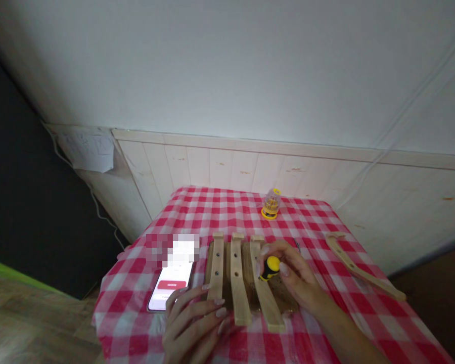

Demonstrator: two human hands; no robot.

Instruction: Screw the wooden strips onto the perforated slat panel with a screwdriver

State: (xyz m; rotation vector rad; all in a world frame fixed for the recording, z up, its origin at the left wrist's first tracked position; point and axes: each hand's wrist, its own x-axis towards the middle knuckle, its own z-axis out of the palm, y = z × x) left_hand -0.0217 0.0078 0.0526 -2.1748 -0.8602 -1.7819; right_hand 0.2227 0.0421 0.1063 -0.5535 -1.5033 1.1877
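Three pale wooden strips with screw holes lie side by side over a brown board [288, 298]: a left strip [218, 263], a middle strip [239, 288] and a right strip [270, 308]. My right hand [299, 275] is closed around a yellow-and-black screwdriver [273, 264], held over the right strip; its tip is hidden beneath the handle. My left hand [195, 321] lies with fingers stretched out across the lower end of the left strip, holding nothing.
A lit phone [170, 285] lies left of the strips. At the back stands a clear bit holder with a yellow base [271, 205]. Another wooden strip [360, 270] rests on the right of the red-and-white checked tablecloth [220, 212]. A wall [231, 167] borders the table's far edge.
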